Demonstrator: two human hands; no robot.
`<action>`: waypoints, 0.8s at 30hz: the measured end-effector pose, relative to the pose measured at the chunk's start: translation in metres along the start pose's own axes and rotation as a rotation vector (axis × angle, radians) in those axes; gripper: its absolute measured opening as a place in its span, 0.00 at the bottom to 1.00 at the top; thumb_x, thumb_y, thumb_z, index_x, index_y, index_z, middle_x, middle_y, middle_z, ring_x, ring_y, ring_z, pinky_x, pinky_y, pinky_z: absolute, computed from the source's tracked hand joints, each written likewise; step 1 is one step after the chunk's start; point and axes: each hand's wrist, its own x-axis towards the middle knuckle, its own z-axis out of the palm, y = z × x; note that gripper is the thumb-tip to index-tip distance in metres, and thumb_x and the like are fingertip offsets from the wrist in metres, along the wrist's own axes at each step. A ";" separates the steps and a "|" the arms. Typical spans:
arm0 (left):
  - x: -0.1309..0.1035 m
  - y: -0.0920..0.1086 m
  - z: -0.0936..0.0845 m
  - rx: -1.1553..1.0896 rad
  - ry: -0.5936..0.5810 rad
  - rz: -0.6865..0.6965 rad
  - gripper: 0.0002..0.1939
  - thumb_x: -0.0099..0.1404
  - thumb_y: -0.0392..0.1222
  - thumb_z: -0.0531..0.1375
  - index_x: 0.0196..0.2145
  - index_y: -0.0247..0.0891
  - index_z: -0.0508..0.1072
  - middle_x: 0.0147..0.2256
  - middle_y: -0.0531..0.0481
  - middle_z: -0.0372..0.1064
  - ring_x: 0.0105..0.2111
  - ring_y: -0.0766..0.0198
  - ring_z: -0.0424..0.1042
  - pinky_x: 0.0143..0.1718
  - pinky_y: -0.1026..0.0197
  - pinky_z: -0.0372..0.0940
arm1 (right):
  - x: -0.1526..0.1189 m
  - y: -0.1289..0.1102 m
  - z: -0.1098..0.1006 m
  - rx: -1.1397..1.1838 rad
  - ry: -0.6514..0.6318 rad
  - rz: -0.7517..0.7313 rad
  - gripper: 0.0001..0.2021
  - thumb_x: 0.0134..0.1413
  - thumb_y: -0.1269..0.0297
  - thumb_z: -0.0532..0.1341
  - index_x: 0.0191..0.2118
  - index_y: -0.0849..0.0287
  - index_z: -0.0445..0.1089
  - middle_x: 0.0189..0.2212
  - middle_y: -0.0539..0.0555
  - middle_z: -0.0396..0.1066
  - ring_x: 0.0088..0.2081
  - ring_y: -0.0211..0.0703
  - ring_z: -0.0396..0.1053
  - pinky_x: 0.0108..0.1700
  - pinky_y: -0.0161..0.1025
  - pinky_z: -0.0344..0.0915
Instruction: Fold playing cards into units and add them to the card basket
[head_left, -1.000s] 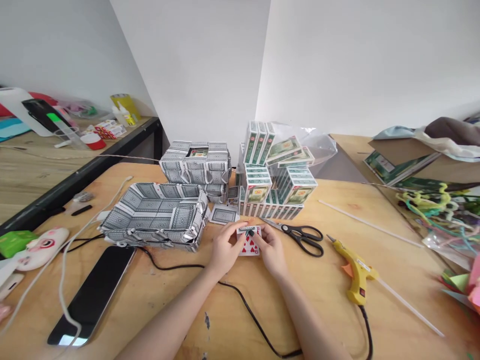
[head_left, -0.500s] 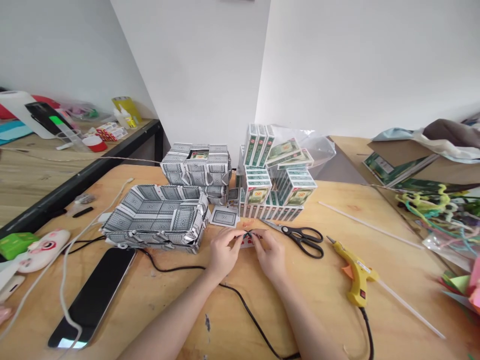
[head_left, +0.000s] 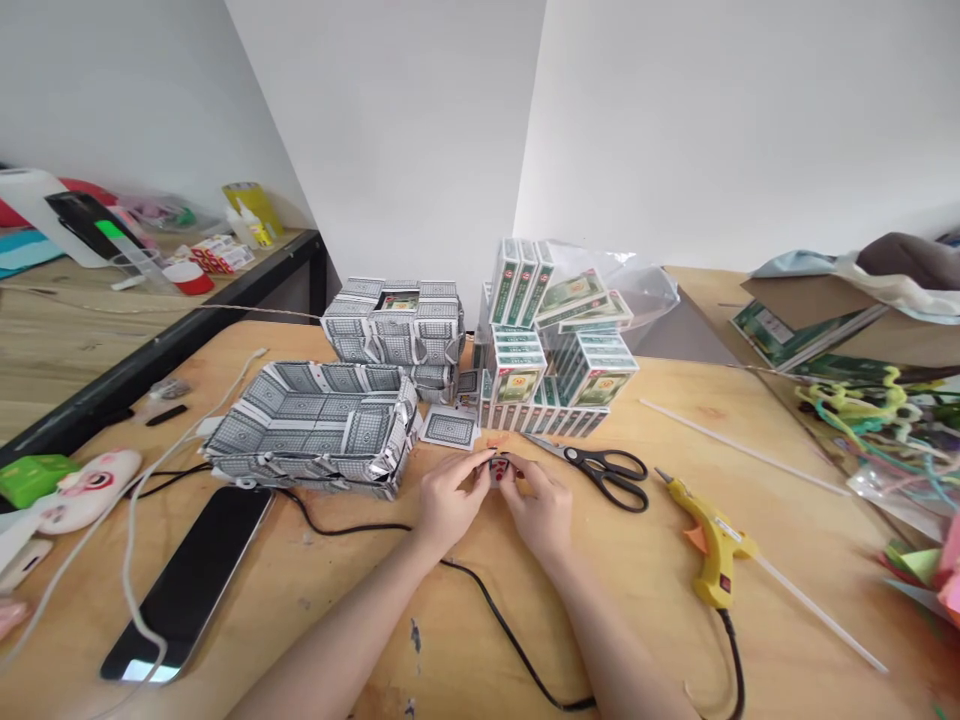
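Playing card (head_left: pixel 499 468), red-printed and partly hidden, held in a narrow pinch by left hand (head_left: pixel 451 497) and right hand (head_left: pixel 541 500), near black-handled scissors (head_left: pixel 591 460) on wooden tabletop (head_left: pixel 649 590).

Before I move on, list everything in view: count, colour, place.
Held card: at least one, white and red, centre
Card tray: one, grey, centre left
Card block: one, grey, behind tray
Loose cards: count unclear, grey, right of tray
Card boxes: many, green, beyond held card
Plastic bag: one, clear, behind boxes
Scissors: one, black-handled, right of held card
Glue gun: one, yellow, right of scissors
Thin sticks: two, white, one at glue gun's rear, one beyond
Phone: one, black, front left
Cables: several, black and white, left and centre
Carton: one, brown, far right
Craft strands: many, mixed colours, right edge
Clutter: uncounted, mixed colours, far left
Table: one, light wood, centre
Left hand: one, bare, held card's left
Right hand: one, bare, held card's right
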 end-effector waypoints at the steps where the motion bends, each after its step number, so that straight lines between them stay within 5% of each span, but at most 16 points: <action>1: 0.000 0.000 0.000 0.006 0.004 -0.004 0.13 0.56 0.33 0.56 0.39 0.42 0.73 0.36 0.51 0.74 0.35 0.65 0.73 0.39 0.63 0.68 | 0.000 0.000 0.000 -0.011 0.008 -0.003 0.08 0.50 0.68 0.56 0.35 0.60 0.71 0.25 0.52 0.73 0.25 0.37 0.70 0.30 0.32 0.64; 17: 0.000 0.000 0.001 0.013 -0.010 -0.103 0.16 0.55 0.31 0.54 0.40 0.42 0.72 0.37 0.52 0.74 0.35 0.65 0.73 0.38 0.63 0.69 | 0.000 -0.002 0.001 -0.018 0.018 0.033 0.09 0.51 0.68 0.54 0.35 0.60 0.71 0.26 0.53 0.73 0.26 0.38 0.70 0.32 0.34 0.65; 24: 0.003 0.002 0.000 -0.142 -0.114 -0.231 0.21 0.57 0.32 0.53 0.49 0.41 0.64 0.44 0.49 0.70 0.43 0.64 0.70 0.45 0.60 0.65 | 0.000 -0.002 0.000 0.107 -0.013 0.196 0.09 0.51 0.66 0.54 0.36 0.58 0.70 0.29 0.53 0.74 0.28 0.40 0.71 0.31 0.35 0.67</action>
